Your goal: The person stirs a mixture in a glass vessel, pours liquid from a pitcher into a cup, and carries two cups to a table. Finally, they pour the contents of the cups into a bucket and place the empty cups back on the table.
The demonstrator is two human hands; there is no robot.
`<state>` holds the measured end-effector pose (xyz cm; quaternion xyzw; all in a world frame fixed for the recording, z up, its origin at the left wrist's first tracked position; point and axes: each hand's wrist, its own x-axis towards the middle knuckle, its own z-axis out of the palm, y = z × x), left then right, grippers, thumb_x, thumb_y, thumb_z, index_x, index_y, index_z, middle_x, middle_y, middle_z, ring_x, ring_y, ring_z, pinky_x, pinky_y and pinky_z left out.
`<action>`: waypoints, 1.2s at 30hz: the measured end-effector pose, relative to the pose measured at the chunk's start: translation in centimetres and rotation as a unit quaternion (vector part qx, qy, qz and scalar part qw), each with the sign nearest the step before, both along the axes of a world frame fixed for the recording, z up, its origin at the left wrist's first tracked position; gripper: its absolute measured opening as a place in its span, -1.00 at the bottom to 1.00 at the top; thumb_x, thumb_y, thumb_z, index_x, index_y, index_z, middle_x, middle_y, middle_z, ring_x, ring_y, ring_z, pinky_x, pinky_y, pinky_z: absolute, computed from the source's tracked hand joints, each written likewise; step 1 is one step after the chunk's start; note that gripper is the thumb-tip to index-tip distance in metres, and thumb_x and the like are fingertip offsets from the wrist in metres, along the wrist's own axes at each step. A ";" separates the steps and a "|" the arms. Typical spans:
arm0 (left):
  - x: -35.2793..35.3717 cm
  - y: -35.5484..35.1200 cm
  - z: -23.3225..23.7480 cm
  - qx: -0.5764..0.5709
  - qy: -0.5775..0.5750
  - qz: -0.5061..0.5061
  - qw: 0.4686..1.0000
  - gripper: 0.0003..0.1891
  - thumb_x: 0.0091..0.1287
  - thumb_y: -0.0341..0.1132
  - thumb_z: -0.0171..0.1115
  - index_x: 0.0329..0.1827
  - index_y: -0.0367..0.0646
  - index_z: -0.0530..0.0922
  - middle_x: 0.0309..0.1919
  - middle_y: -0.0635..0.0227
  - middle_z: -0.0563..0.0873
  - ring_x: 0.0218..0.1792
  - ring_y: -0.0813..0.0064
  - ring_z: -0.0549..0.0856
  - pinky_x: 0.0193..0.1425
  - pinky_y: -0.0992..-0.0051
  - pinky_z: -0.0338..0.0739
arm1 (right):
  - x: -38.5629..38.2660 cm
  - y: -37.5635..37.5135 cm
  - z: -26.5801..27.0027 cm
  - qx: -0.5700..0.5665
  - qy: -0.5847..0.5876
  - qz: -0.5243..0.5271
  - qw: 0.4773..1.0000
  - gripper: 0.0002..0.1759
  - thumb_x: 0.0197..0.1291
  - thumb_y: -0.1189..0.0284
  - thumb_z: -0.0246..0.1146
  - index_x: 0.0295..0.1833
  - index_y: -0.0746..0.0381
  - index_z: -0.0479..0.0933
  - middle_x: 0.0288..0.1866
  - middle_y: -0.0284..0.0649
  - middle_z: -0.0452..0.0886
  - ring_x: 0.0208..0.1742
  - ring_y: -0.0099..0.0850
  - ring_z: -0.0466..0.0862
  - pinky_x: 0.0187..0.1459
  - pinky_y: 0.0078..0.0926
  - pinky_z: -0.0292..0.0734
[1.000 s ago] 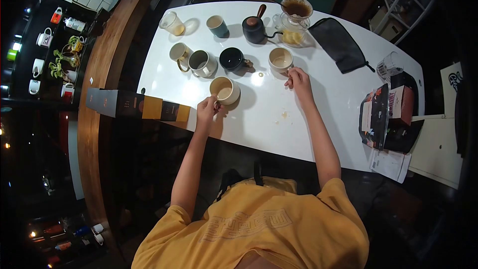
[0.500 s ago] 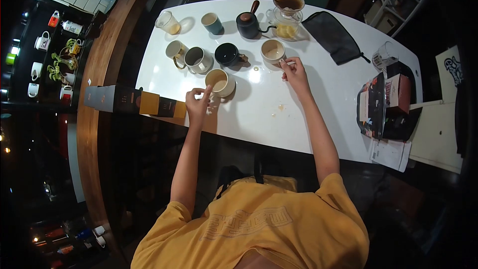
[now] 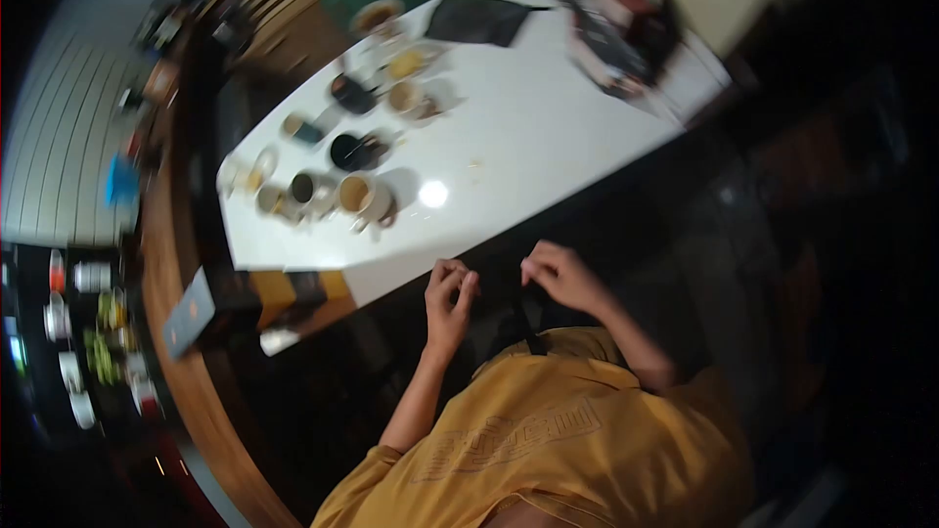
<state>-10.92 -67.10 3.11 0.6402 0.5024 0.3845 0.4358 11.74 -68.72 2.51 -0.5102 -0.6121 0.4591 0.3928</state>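
Observation:
My left hand (image 3: 450, 303) is in front of the table's near edge, its fingers loosely bent and apart, with nothing seen in it. To its right my right hand (image 3: 562, 277) is also off the table, fingers bent and empty, slightly blurred. Nearest to the hands on the white table (image 3: 528, 147) stands a cream mug (image 3: 364, 198). Behind it are a black mug (image 3: 350, 152), a grey mug (image 3: 311, 193) and another cream mug (image 3: 404, 100). Neither hand touches a mug.
A dark kettle (image 3: 352, 95), a teal cup (image 3: 301, 129) and a glass server (image 3: 405, 65) with yellowish liquid stand farther back. A black pouch (image 3: 476, 22) lies near the far edge. Boxes (image 3: 293, 295) are at the left end; a dark bag (image 3: 611, 39) is at the right.
Both hands have let go of or left the two cream mugs and drawn back off the table towards the body. The camera view has turned, so the table appears tilted and blurred.

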 end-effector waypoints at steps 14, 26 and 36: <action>6.3 -15.3 -2.1 -0.095 -0.099 -0.342 0.930 -0.97 0.45 -0.47 0.17 -0.16 -0.22 0.49 -0.31 0.51 0.50 -0.30 0.72 0.45 -0.16 0.68 0.36 | -2.7 -30.0 0.5 -0.121 0.074 -0.319 0.937 -0.79 0.43 0.35 0.13 -0.06 0.28 0.53 -0.41 -0.30 0.58 -0.40 -0.54 0.51 -0.28 -0.49 0.43; 26.3 -47.8 -3.5 -0.083 -0.024 -0.665 0.742 -0.68 0.46 -0.33 0.20 -0.47 -0.35 0.50 -0.31 0.35 0.51 -0.31 0.58 0.50 -0.21 0.59 0.39 | 2.4 -71.3 -0.5 -0.025 0.078 -0.644 0.760 -0.75 0.47 0.29 0.12 -0.04 0.28 0.52 -0.37 -0.29 0.55 -0.32 -0.53 0.53 -0.21 -0.52 0.48; 37.0 -78.8 -1.9 -0.192 0.010 -0.824 0.533 -0.82 0.50 -0.35 0.13 -0.27 -0.26 0.54 -0.23 0.40 0.53 -0.29 0.60 0.56 -0.16 0.58 0.48 | 1.8 -99.8 0.5 -0.031 0.157 -0.831 0.532 -0.70 0.45 0.27 0.15 -0.02 0.33 0.54 -0.33 -0.30 0.57 -0.36 -0.53 0.53 -0.24 -0.47 0.49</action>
